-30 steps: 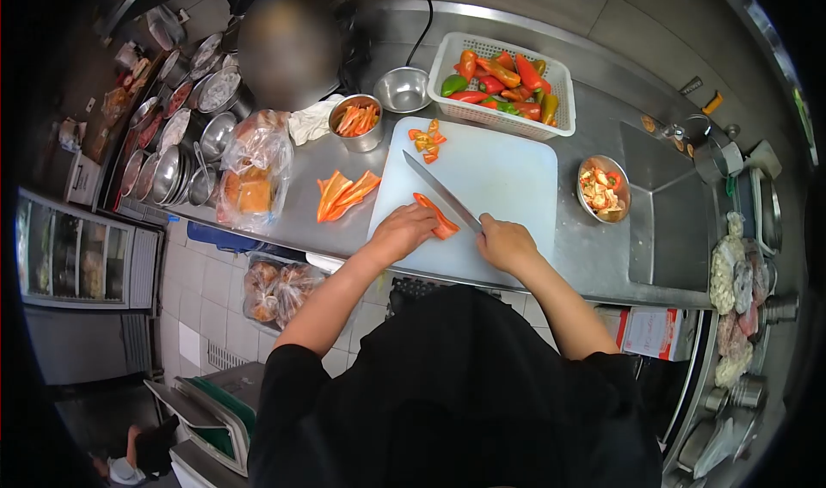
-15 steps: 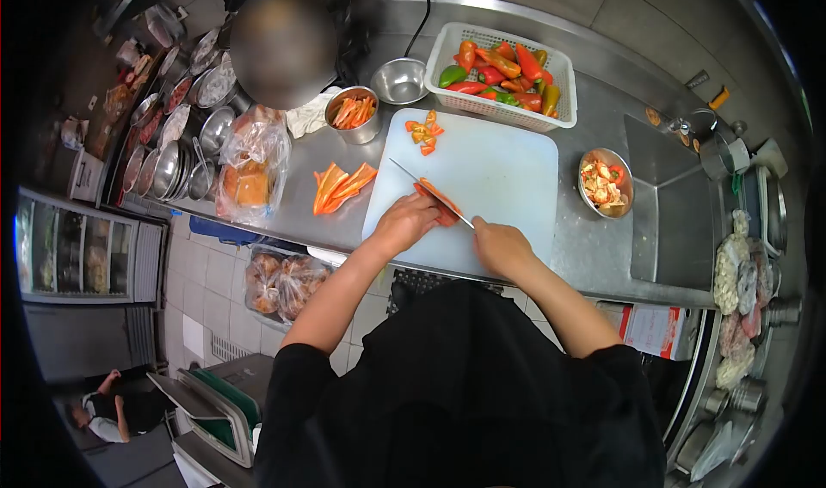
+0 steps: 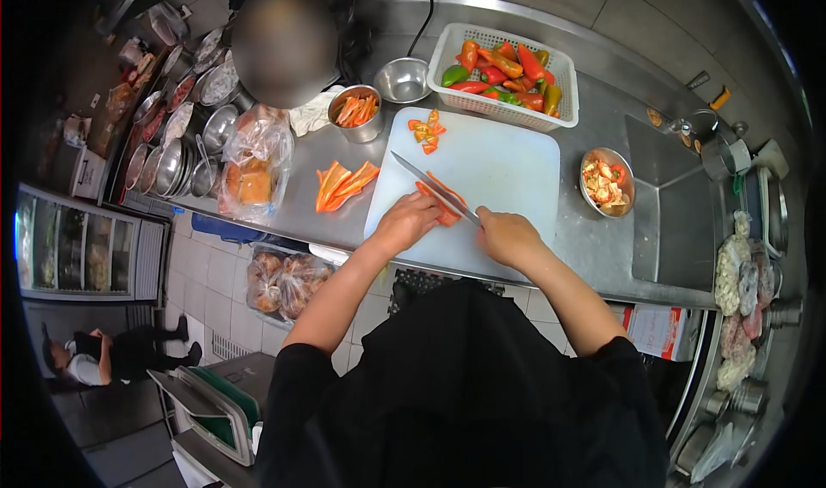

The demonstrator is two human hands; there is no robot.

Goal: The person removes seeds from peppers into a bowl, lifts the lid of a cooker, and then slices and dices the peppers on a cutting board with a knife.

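Observation:
On the white cutting board [image 3: 508, 165], my right hand [image 3: 509, 239] is closed round the handle of a kitchen knife [image 3: 430, 185]. The blade slants up and left across a red pepper piece [image 3: 449, 216], with a strip of pepper showing on its far side. My left hand [image 3: 408, 223] presses the near part of that pepper piece, fingers bent against it close to the blade. Small cut pepper pieces [image 3: 428, 133] lie at the board's far left corner. Left of the board, several opened orange pepper pieces [image 3: 342, 185] rest on the steel counter.
A white basket of whole peppers [image 3: 564, 114] stands behind the board. Steel bowls hold pepper strips [image 3: 357, 110] and pepper scraps [image 3: 605, 183]; another bowl [image 3: 403, 79] sits behind. A sink [image 3: 675, 204] is at right, bagged food [image 3: 255, 174] at left. Another person [image 3: 112, 356] stands far left.
The knife blade has tilted flatter, and a pepper strip now lies apart on its far side. My hands have barely moved. The other person has come further into view.

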